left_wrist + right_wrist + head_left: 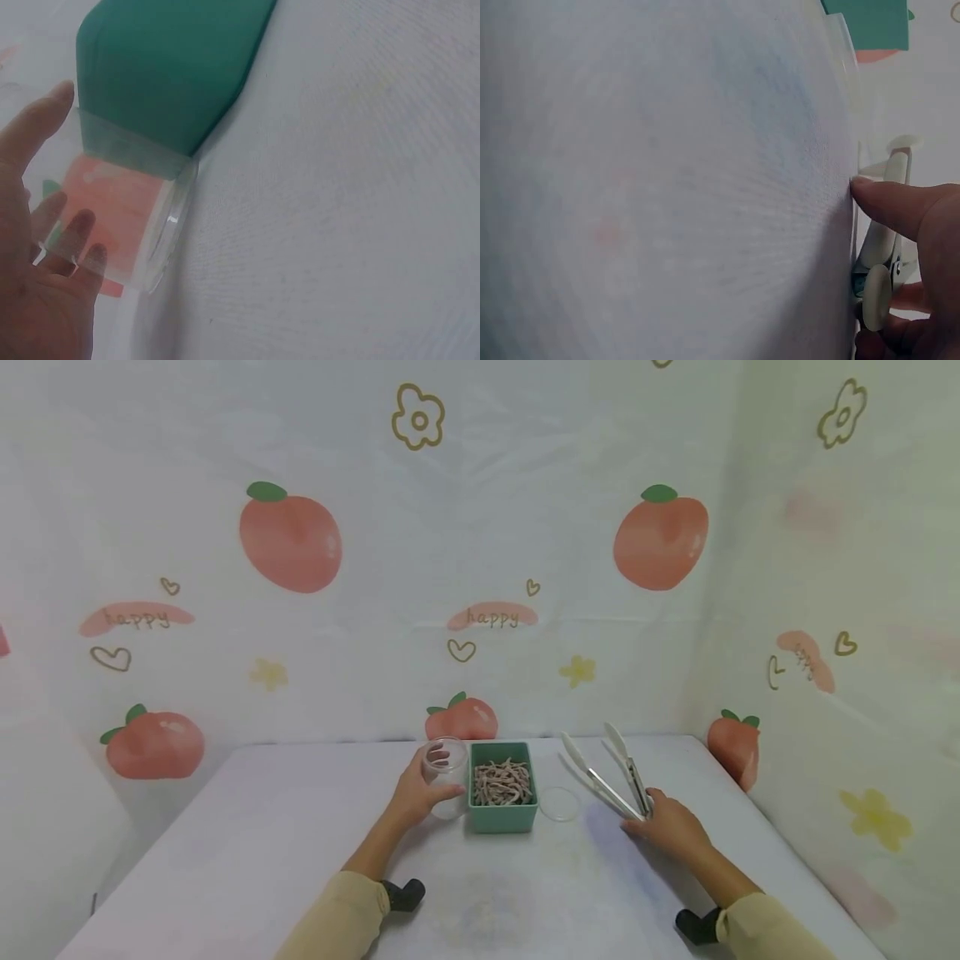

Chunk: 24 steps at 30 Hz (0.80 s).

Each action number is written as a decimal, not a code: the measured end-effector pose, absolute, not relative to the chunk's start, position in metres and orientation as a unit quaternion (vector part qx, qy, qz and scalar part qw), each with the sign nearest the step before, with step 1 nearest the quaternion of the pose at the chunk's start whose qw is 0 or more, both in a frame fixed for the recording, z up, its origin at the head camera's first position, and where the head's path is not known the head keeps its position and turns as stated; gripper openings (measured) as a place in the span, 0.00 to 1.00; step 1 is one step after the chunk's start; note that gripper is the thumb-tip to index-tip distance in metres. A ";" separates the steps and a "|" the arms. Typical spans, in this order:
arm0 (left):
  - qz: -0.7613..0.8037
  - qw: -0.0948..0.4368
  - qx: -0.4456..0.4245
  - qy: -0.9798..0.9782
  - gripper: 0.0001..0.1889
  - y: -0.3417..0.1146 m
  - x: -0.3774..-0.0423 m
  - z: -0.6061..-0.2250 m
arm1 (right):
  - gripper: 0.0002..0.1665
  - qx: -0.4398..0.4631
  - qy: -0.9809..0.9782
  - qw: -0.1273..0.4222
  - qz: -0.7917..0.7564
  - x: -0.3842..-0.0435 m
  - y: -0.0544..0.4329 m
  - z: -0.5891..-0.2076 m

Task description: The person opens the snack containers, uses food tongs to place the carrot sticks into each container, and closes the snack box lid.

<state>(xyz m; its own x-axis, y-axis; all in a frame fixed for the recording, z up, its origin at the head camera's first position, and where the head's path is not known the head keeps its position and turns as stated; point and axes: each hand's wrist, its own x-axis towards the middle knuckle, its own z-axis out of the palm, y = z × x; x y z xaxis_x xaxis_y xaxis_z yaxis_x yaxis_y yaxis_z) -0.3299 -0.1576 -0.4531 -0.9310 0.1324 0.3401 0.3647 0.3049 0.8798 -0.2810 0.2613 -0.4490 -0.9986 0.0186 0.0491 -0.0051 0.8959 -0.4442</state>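
"Left hand (417,791)?"
"Curled round a clear cylindrical plastic jar (453,772), nine o'clock of the green rectangular box (502,819) holding brownish strips (501,784)."
"Right hand (671,828)?"
"Gripping white-tipped metal tongs (611,790), box's three o'clock. White tabletop (300,818): edge near at twelve, wide toward eight."

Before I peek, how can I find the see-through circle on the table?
On the white table, find the green box holding brownish strips. Just right of it lies the clear disc. It's flat, unlike the clear jar left of the box or the long tongs farther right.
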 end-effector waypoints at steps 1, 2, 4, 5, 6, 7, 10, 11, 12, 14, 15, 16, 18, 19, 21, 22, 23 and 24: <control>-0.568 0.103 -0.156 -0.802 0.45 -0.157 -0.330 -0.453 | 0.51 -0.004 -0.973 0.024 0.230 -0.281 0.262 -0.449; -0.565 0.103 -0.156 -0.803 0.45 -0.157 -0.330 -0.453 | 0.49 -0.004 -0.973 0.025 0.231 -0.280 0.262 -0.449; -0.562 0.104 -0.155 -0.806 0.46 -0.157 -0.331 -0.454 | 0.47 -0.007 -0.972 0.024 0.234 -0.280 0.262 -0.447; -0.561 0.105 -0.155 -0.806 0.46 -0.157 -0.331 -0.454 | 0.46 -0.007 -0.972 0.023 0.235 -0.280 0.262 -0.446; -0.560 0.106 -0.155 -0.807 0.46 -0.157 -0.330 -0.453 | 0.45 -0.008 -0.971 0.022 0.237 -0.280 0.262 -0.445; -0.559 0.107 -0.156 -0.807 0.46 -0.157 -0.330 -0.453 | 0.44 -0.009 -0.970 0.020 0.241 -0.279 0.262 -0.444; -0.563 0.103 -0.160 -0.804 0.45 -0.155 -0.324 -0.445 | 0.42 -0.013 -0.967 0.011 0.255 -0.278 0.263 -0.440; -0.563 0.102 -0.164 -0.803 0.44 -0.155 -0.319 -0.440 | 0.41 -0.014 -0.966 0.010 0.259 -0.278 0.264 -0.439; -0.565 0.099 -0.167 -0.802 0.44 -0.154 -0.315 -0.435 | 0.40 -0.015 -0.965 0.009 0.263 -0.277 0.265 -0.437; -0.567 0.091 -0.167 -0.802 0.43 -0.152 -0.311 -0.428 | 0.39 -0.015 -0.965 0.007 0.263 -0.278 0.267 -0.435; -0.565 0.089 -0.166 -0.803 0.44 -0.152 -0.310 -0.427 | 0.38 -0.015 -0.965 0.006 0.263 -0.278 0.268 -0.434; -0.565 0.091 -0.165 -0.803 0.44 -0.153 -0.312 -0.430 | 0.38 -0.014 -0.966 0.006 0.260 -0.279 0.269 -0.433; -0.566 0.089 -0.157 -0.805 0.45 -0.154 -0.320 -0.440 | 0.38 -0.013 -0.967 0.007 0.255 -0.279 0.271 -0.431; -0.565 0.090 -0.153 -0.806 0.45 -0.155 -0.324 -0.444 | 0.38 -0.012 -0.967 0.010 0.254 -0.279 0.272 -0.430; -0.563 0.092 -0.147 -0.808 0.46 -0.156 -0.329 -0.451 | 0.38 -0.009 -0.967 0.021 0.254 -0.279 0.274 -0.429; -0.561 0.093 -0.146 -0.809 0.45 -0.157 -0.330 -0.452 | 0.37 -0.007 -0.966 0.028 0.255 -0.279 0.276 -0.428; -0.560 0.093 -0.145 -0.811 0.45 -0.157 -0.330 -0.453 | 0.37 -0.006 -0.965 0.033 0.259 -0.278 0.277 -0.426; -0.558 0.095 -0.144 -0.811 0.45 -0.157 -0.330 -0.453 | 0.36 -0.005 -0.964 0.039 0.262 -0.278 0.278 -0.425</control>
